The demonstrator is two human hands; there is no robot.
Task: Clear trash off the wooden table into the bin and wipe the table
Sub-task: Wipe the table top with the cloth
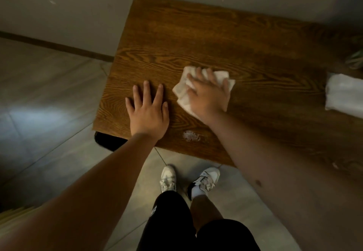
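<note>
The wooden table (196, 40) fills the upper middle of the head view. My right hand (209, 95) presses flat on a crumpled white tissue (181, 91) on the tabletop, fingers spread over it. My left hand (148, 111) lies flat on the bare wood just left of the tissue, fingers apart, holding nothing. A small whitish foamy wet patch (191, 135) sits on the wood near the front edge, between my two forearms.
A white tissue pack (343, 95) lies at the table's right edge, with a greenish object (355, 58) behind it. A dark object (108, 140) shows under the table's front left corner. Grey tiled floor (49, 97) lies to the left; my shoes (188, 180) stand below.
</note>
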